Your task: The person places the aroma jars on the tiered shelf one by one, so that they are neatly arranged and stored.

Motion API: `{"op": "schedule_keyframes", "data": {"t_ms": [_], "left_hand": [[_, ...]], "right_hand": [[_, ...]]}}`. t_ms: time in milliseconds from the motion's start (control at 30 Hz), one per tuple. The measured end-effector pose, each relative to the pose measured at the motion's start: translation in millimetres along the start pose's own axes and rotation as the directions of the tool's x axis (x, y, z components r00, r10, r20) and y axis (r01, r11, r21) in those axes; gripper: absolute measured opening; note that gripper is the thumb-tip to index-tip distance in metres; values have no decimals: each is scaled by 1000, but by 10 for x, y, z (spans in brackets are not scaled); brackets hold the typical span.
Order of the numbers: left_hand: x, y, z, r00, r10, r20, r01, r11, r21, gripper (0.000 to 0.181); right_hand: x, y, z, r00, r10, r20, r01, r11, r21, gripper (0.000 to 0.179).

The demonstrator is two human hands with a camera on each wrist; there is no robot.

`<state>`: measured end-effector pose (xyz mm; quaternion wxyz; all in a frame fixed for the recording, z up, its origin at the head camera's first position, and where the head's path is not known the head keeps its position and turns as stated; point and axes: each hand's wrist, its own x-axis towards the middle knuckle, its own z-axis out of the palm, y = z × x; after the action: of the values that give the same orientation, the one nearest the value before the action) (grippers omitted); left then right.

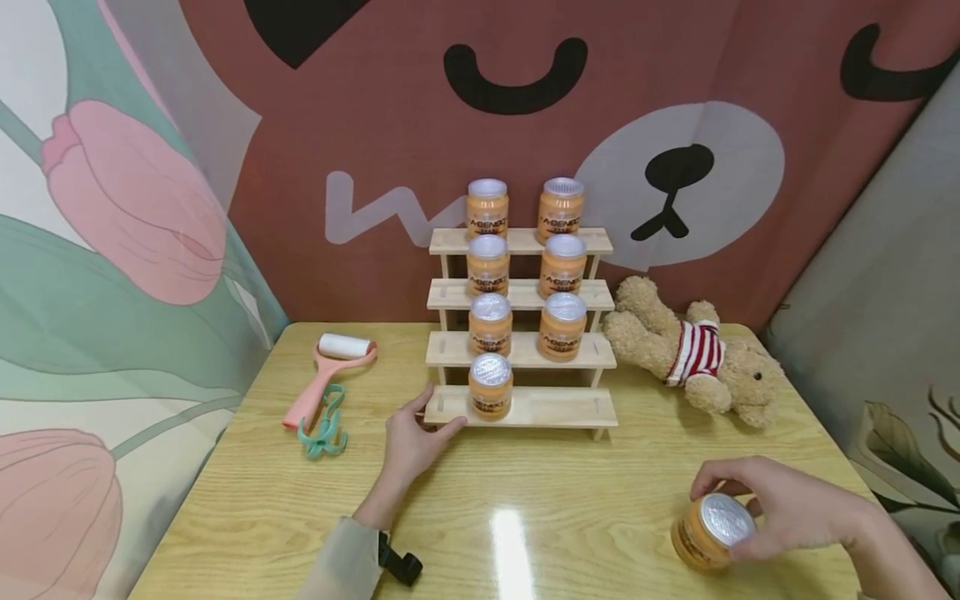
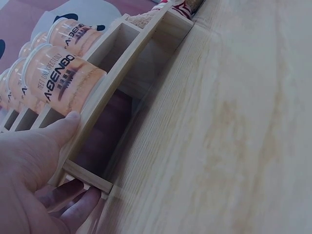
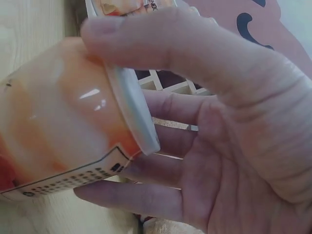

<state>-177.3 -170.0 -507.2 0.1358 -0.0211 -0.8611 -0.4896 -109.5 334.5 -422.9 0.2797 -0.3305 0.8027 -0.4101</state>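
My right hand (image 1: 798,508) holds an orange jar (image 1: 693,537) with a silver lid near the table's right front. Thumb and fingers are round its upper part, and the jar leans a little; in the right wrist view the jar (image 3: 58,117) shows its printed label. My left hand (image 1: 412,442) grips the left end of the lowest step of a wooden tiered stand (image 1: 562,406), thumb on top and fingers under the edge. A single matching jar (image 1: 491,387) stands on that step, close to my left thumb (image 2: 68,124). Each of the three higher steps bears two such jars.
A brown teddy bear (image 1: 697,354) in a striped shirt lies right of the stand. On the left of the table (image 1: 247,500) lie a pink lint roller (image 1: 326,375) and a green hook hanger (image 1: 326,429). A printed curtain (image 1: 360,108) hangs behind.
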Motion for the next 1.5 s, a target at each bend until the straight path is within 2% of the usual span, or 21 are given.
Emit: {"op": "schedule_keyframes", "data": {"t_ms": [233, 433, 600, 800, 933, 1033, 1100, 1233, 1333, 1500], "left_hand": [[-5, -5, -7, 1000, -12, 2, 12, 1000, 6, 89], [-6, 2, -3, 1000, -9, 11, 9, 1000, -6, 89], [-8, 13, -8, 1000, -11, 10, 11, 1000, -3, 89], [-8, 9, -13, 1000, -1, 7, 1, 1000, 1, 88], [-10, 10, -8, 1000, 1, 5, -1, 1000, 7, 88], [-12, 8, -9, 1000, -8, 5, 8, 1000, 3, 88], [-14, 7, -13, 1000, -11, 4, 11, 1000, 4, 88], [-14, 2, -20, 1000, -9, -3, 9, 1000, 3, 87], [-11, -4, -21, 1000, -4, -7, 4, 1000, -1, 88], [-2, -12, -8, 1000, 11, 0, -11, 1000, -15, 88]], "right_hand": [[145, -135, -161, 995, -82, -64, 71, 985, -157, 45], [327, -348, -357, 980, -163, -113, 126, 952, -278, 46], [516, -486, -514, 948, -267, -172, 182, 900, -395, 53], [739, -606, -607, 903, -326, -279, 134, 832, -539, 58], [881, -653, -600, 860, -397, -322, 141, 790, -597, 60], [983, -676, -585, 833, -421, -360, 136, 785, -604, 58], [1053, -678, -571, 823, -412, -391, 122, 800, -587, 56], [1200, -681, -537, 813, -387, -435, 113, 837, -535, 54], [1306, -697, -505, 813, -366, -453, 105, 858, -503, 53], [1463, -716, -440, 802, -375, -464, 102, 852, -513, 53]]}}
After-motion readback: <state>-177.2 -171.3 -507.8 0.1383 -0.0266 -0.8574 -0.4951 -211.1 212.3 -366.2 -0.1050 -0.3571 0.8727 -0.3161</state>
